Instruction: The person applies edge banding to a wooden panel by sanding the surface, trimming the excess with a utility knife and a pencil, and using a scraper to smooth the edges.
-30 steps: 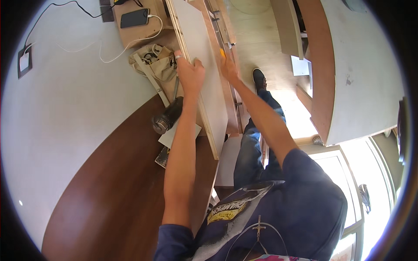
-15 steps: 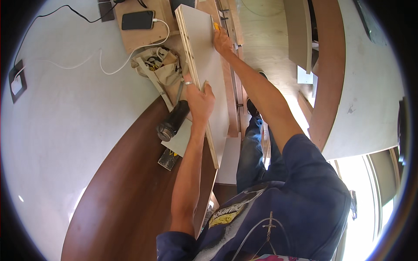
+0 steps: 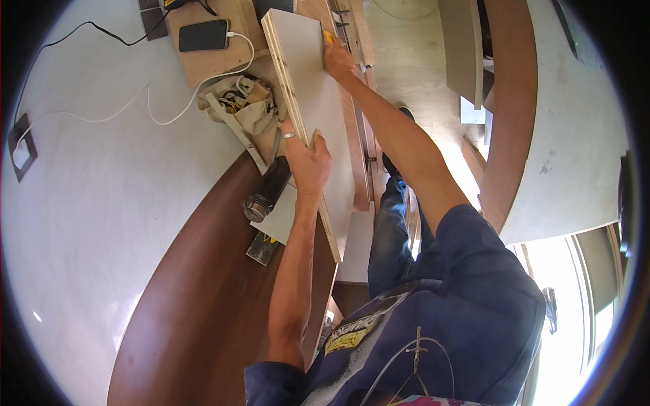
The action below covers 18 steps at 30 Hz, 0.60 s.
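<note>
The left hand (image 3: 308, 161) is clamped on the near long edge of a pale board (image 3: 318, 115), fingers wrapped over its plywood edge, a ring on 1 finger. The right hand (image 3: 336, 61) presses on the board's far top corner, fingers curled at the edge beside something small and yellow (image 3: 328, 37); whether it grips the board I cannot tell. The board stands tilted on edge between both hands, above the brown surface (image 3: 196, 298). Just left of the left hand lie a black cylinder (image 3: 267, 189) and a canvas tool pouch (image 3: 244, 105); further left, a phone (image 3: 203, 35) with a white cable (image 3: 152, 111).
</note>
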Available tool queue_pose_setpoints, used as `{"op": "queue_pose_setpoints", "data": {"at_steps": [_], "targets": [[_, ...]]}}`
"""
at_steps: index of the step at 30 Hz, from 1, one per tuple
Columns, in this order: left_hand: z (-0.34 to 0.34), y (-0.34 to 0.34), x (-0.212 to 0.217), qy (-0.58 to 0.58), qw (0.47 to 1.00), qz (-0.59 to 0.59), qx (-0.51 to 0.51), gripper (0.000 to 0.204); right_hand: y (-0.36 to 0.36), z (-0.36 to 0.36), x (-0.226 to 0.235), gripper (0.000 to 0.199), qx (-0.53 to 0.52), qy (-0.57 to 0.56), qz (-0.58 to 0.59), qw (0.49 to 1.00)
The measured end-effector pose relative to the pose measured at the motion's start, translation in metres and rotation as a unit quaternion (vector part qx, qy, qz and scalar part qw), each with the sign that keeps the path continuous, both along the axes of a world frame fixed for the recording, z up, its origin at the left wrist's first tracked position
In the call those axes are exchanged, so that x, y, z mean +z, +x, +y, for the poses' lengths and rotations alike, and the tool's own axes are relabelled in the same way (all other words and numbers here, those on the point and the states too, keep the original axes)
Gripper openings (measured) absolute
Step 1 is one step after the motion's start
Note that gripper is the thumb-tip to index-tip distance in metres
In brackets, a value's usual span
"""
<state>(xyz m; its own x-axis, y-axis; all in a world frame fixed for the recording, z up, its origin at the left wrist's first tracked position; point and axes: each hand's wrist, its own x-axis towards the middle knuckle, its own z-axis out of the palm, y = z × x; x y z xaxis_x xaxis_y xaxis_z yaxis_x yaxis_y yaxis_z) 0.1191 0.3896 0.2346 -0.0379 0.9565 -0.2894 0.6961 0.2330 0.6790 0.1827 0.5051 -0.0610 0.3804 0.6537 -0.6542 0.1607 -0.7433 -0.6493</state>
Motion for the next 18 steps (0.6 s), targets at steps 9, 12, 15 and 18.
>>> {"op": "queue_pose_setpoints", "data": {"at_steps": [9,12,15,18], "targets": [[0.002,0.004,-0.001,-0.006,1.0,-0.005,-0.007,0.042,0.009,0.007,0.001,0.054,0.096,-0.006,-0.074,0.993],[0.002,0.011,-0.003,-0.011,1.0,-0.006,-0.01,0.042,0.017,0.004,0.003,0.051,0.057,-0.041,-0.04,0.997],[0.004,0.004,0.0,-0.016,1.0,-0.005,-0.003,0.043,0.002,-0.023,0.019,0.048,0.033,-0.058,0.008,0.998],[0.003,0.008,0.001,-0.023,1.0,-0.007,-0.014,0.043,0.003,-0.04,0.024,0.048,0.032,-0.069,0.015,0.997]]}}
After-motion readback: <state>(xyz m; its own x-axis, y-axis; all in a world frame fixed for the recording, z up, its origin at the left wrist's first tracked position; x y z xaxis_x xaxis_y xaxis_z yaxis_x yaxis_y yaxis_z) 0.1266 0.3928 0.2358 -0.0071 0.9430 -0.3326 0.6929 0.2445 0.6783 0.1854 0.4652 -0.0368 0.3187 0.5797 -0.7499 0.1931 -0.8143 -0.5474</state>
